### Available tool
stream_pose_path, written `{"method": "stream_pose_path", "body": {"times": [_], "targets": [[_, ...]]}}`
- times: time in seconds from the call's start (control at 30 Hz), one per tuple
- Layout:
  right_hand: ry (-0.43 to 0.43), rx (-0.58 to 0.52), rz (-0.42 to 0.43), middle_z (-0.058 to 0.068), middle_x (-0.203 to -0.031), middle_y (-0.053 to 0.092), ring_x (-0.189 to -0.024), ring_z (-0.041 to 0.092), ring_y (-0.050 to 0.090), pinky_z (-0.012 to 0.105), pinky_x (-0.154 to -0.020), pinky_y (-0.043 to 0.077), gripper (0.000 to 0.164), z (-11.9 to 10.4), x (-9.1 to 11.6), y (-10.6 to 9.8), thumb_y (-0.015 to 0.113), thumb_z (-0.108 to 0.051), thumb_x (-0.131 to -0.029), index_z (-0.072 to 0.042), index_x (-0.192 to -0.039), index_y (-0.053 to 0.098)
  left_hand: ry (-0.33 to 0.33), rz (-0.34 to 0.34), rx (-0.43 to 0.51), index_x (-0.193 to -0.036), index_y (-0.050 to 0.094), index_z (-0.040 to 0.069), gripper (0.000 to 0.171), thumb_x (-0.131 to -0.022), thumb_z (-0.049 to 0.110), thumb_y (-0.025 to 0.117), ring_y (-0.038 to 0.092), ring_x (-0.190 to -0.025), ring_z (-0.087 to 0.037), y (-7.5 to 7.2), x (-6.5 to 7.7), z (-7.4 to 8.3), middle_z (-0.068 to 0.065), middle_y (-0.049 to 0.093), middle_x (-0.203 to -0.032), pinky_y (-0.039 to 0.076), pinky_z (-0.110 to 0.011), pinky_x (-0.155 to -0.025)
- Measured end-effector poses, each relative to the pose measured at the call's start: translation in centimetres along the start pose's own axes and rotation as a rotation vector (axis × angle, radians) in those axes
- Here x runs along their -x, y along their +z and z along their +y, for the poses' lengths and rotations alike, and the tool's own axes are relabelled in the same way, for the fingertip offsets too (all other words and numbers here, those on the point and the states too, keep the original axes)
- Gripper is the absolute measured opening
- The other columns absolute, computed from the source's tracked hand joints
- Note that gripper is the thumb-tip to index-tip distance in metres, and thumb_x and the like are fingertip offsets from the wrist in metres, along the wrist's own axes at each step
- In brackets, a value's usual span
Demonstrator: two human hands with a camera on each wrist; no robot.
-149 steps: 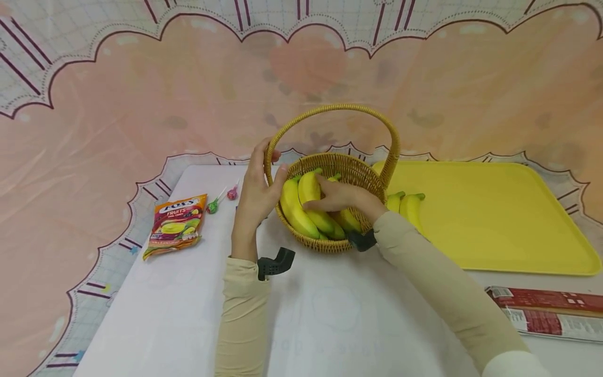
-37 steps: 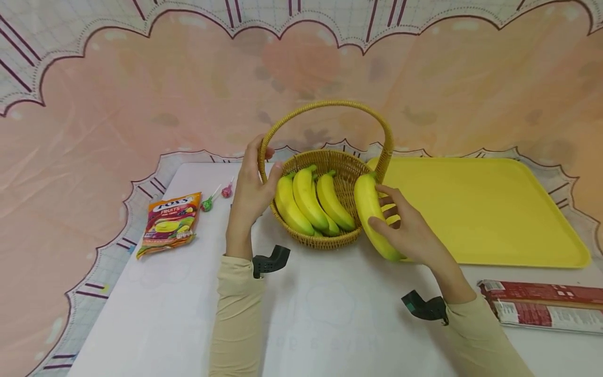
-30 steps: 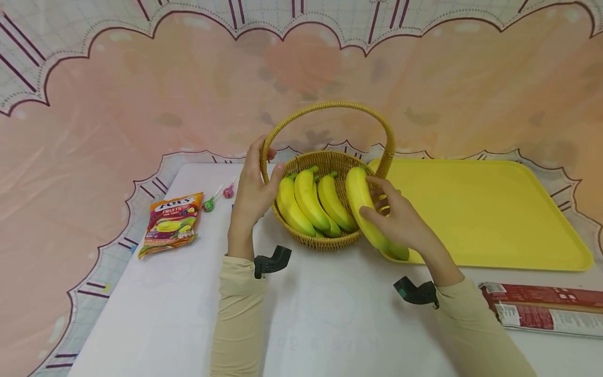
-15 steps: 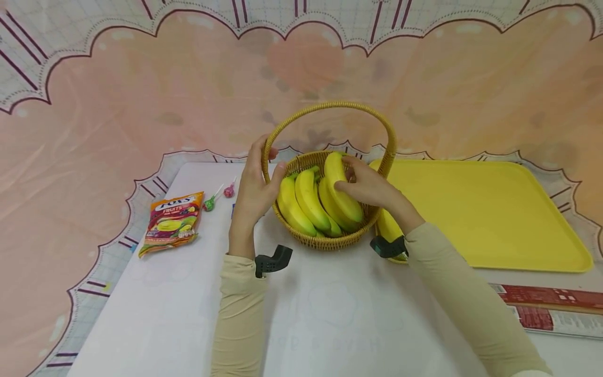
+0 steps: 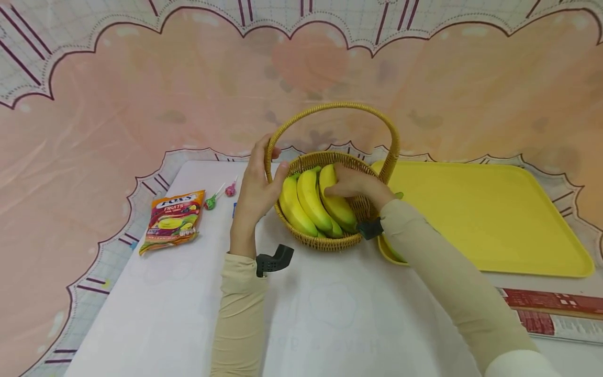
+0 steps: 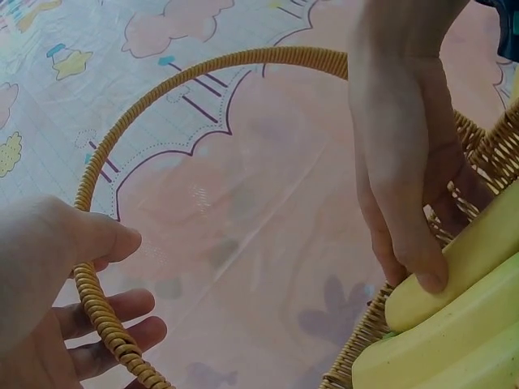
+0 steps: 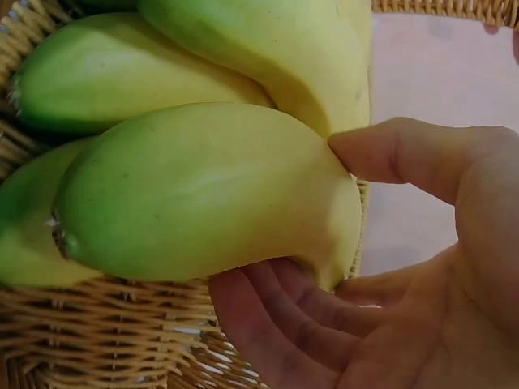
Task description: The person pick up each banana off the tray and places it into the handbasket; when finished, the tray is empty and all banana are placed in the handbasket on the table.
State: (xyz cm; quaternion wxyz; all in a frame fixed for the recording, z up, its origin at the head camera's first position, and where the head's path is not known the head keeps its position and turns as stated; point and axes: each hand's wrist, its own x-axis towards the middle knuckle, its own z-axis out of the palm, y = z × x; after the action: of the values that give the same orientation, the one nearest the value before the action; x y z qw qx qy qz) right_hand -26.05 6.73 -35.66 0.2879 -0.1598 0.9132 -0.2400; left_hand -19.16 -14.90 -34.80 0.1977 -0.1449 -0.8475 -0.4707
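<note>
A wicker basket (image 5: pixel 330 244) with a tall hoop handle (image 5: pixel 339 106) stands on the white table and holds several yellow bananas (image 5: pixel 297 209), their ends tinged green. My left hand (image 5: pixel 256 191) holds the handle's left side, thumb in front and fingers passing behind it, as the left wrist view shows. Inside the basket, my right hand (image 5: pixel 355 184) grips the rightmost banana (image 7: pixel 203 190) between thumb and fingers. That banana lies against the others. Another banana (image 5: pixel 394 251), mostly hidden by my right forearm, lies at the near left edge of the yellow tray (image 5: pixel 494 220).
A candy bag (image 5: pixel 173 222) lies on the left, with a green lollipop (image 5: pixel 210 202) and a pink lollipop (image 5: pixel 230 190) beside it. A red and white packet (image 5: pixel 556 314) is at the right, in front of the tray. A patterned cloth backdrop (image 5: pixel 188 104) rises behind the table.
My right hand has carried a banana leftward from the tray's edge into the basket and lowered it onto the others. Five seconds ago two bananas showed on the tray. My left hand stays at the handle.
</note>
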Motion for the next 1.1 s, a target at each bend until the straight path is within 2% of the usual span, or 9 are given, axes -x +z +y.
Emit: {"method": "stream_pose_path", "body": {"times": [0.17,0.27,0.37,0.5,0.6,0.7,0.83,0.97,1.1], "targets": [[-0.004,-0.023,-0.022,0.023,-0.154,0.020,-0.104,0.027,0.061,0.036,-0.080,0.054,0.094,-0.7,-0.3,0.3,0.054,-0.033,-0.090,-0.001,-0.149,-0.012,-0.004,-0.001,0.004,-0.143,0.032,0.018,0.055,-0.093,0.020,0.056,0.048,-0.117,-0.020,0.0,0.0,0.1,-0.009,0.051,-0.121,0.039,-0.041,-0.101],[-0.009,-0.007,-0.015,0.024,-0.152,0.024,-0.102,0.028,0.062,0.036,-0.083,0.053,0.095,-0.8,-0.4,0.5,0.055,-0.034,-0.091,0.000,-0.149,-0.012,-0.009,-0.003,0.005,-0.143,0.032,0.019,0.055,-0.093,0.020,0.056,0.048,-0.117,-0.020,0.0,0.0,0.1,-0.009,0.051,-0.121,0.039,-0.041,-0.102],[-0.034,0.013,0.000,0.025,-0.152,0.024,-0.116,0.031,0.056,0.039,-0.095,0.048,0.094,-0.7,-0.3,0.6,0.054,-0.036,-0.091,0.002,-0.148,-0.011,-0.011,-0.005,0.003,-0.143,0.032,0.019,0.055,-0.094,0.020,0.056,0.048,-0.117,-0.020,-0.1,0.0,0.1,-0.009,0.051,-0.121,0.039,-0.041,-0.101],[-0.069,0.044,0.053,0.027,-0.151,0.025,-0.135,0.034,0.037,0.044,-0.111,0.032,0.092,-0.3,0.1,0.6,0.051,-0.042,-0.092,0.003,-0.149,-0.007,-0.003,-0.005,0.002,-0.143,0.032,0.018,0.055,-0.094,0.020,0.056,0.048,-0.117,-0.021,-0.1,0.0,0.1,-0.010,0.051,-0.121,0.039,-0.042,-0.101],[-0.068,0.034,0.110,0.024,-0.144,0.038,-0.131,0.033,0.042,0.046,-0.109,0.033,0.089,0.2,0.8,0.5,0.049,-0.046,-0.093,-0.001,-0.150,-0.002,0.002,-0.006,-0.002,-0.143,0.032,0.017,0.055,-0.094,0.020,0.056,0.048,-0.118,-0.021,-0.1,0.1,0.1,-0.010,0.051,-0.122,0.039,-0.042,-0.101],[-0.071,0.001,0.172,0.018,-0.125,0.054,-0.109,0.029,0.055,0.044,-0.093,0.044,0.081,0.8,1.6,0.3,0.050,-0.044,-0.093,-0.006,-0.151,0.008,0.001,-0.006,0.000,-0.143,0.031,0.017,0.055,-0.094,0.020,0.055,0.048,-0.118,-0.022,-0.1,0.0,0.2,-0.011,0.051,-0.122,0.039,-0.043,-0.101],[-0.131,-0.038,0.262,0.013,-0.112,0.057,-0.092,0.024,0.054,0.038,-0.079,0.044,0.065,1.5,2.6,0.3,0.050,-0.037,-0.095,-0.005,-0.147,0.028,-0.004,-0.001,-0.004,-0.143,0.031,0.018,0.055,-0.094,0.020,0.055,0.048,-0.117,-0.022,-0.1,0.0,0.2,-0.010,0.051,-0.122,0.040,-0.044,-0.100],[-0.195,-0.069,0.363,0.012,-0.112,0.059,-0.095,0.024,0.054,0.039,-0.081,0.045,0.053,2.3,3.9,0.7,0.052,-0.032,-0.094,-0.004,-0.139,0.043,-0.009,0.000,-0.010,-0.143,0.031,0.017,0.055,-0.094,0.022,0.056,0.048,-0.116,-0.021,-0.1,0.0,0.2,-0.009,0.052,-0.122,0.040,-0.043,-0.100],[-0.203,-0.115,0.439,0.011,-0.115,0.060,-0.099,0.026,0.055,0.041,-0.083,0.047,0.045,3.1,5.2,1.1,0.052,-0.030,-0.095,-0.008,-0.134,0.050,-0.009,0.002,-0.010,-0.143,0.031,0.018,0.055,-0.094,0.022,0.056,0.048,-0.116,-0.020,0.0,0.1,0.1,-0.008,0.052,-0.121,0.040,-0.043,-0.100]]}}
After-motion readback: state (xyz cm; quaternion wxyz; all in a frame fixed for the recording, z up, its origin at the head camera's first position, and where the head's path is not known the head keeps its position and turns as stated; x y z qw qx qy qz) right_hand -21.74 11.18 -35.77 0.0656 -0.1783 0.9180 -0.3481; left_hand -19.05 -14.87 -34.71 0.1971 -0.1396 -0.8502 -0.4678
